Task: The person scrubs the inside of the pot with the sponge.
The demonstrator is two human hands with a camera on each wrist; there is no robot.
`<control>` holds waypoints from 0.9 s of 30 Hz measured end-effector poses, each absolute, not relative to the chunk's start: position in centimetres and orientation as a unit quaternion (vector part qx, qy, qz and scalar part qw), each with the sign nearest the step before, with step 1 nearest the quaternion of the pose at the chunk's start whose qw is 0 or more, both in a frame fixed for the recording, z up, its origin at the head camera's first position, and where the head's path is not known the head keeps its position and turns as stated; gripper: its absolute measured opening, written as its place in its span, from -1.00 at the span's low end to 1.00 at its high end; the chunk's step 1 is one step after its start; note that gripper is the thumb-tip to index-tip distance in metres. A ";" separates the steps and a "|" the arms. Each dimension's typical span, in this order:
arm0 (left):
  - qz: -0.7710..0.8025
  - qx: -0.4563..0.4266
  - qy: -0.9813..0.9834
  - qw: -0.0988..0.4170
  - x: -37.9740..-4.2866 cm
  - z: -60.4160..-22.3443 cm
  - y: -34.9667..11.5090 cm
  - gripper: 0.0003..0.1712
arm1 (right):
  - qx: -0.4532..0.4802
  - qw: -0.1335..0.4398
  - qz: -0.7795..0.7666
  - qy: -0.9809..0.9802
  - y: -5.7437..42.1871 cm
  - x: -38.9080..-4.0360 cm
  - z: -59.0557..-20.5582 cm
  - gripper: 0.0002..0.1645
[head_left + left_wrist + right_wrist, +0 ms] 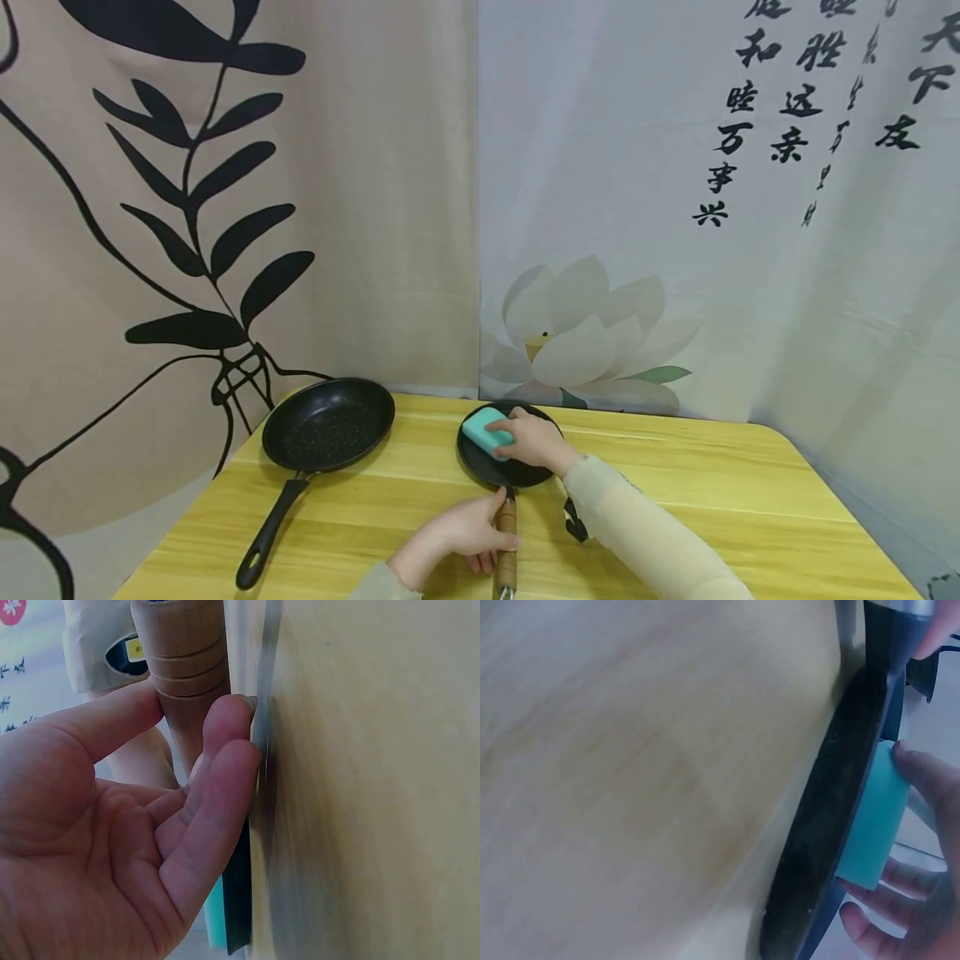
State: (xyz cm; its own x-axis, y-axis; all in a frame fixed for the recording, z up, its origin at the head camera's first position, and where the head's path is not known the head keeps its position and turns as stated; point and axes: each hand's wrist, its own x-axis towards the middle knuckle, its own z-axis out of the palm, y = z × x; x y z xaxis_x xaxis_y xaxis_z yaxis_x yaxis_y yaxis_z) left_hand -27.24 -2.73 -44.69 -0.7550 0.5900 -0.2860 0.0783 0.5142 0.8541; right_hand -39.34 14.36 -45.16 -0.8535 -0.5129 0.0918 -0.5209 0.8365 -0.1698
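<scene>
— Printed curtains (405,167) hang behind the counter (712,492), and a large pan (330,425) lies at the left of the frame. Why off there?

— Probably to leave room around the small pan (477,462) in the middle, where both hands are.

— What is the left hand (472,529) doing at the lower middle?

— Its fingers are curled loosely about the wooden handle (506,533), some over it and some beneath, as the left wrist view shows. I'd say that steadies the pan against sliding or turning.

— And the right hand (528,440)?

— Its fingers pinch the teal sponge (482,427) from its edges, a grip that seems meant to leave the underside facing the pan.

— Does it touch the base?

— I can't tell; the rim hides that in the right wrist view.

— How do they look?

— Sponge: a thick, plain block, rounded at the corners. Pan: round, dark and shallow, its handle ringed with grooves, with metal at the near end.
</scene>
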 end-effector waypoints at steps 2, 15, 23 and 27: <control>0.447 0.201 0.824 0.284 -27.3 -44.7 -2.7 -0.06 | 0.266 0.024 0.093 -0.959 14.4 -39.5 -45.3 -0.43; 0.460 0.219 0.801 0.315 -32.0 -52.1 -2.9 0.21 | 0.252 0.021 0.090 -0.963 14.6 -40.3 -45.5 -0.42; 0.406 0.229 0.837 0.288 -29.3 -47.7 -2.9 0.10 | 0.237 0.008 0.094 -0.967 14.7 -40.5 -45.2 -0.42; 0.432 0.220 0.827 0.284 -28.3 -46.2 -2.8 0.00 | 0.231 0.006 0.095 -0.968 14.8 -40.7 -45.2 -0.41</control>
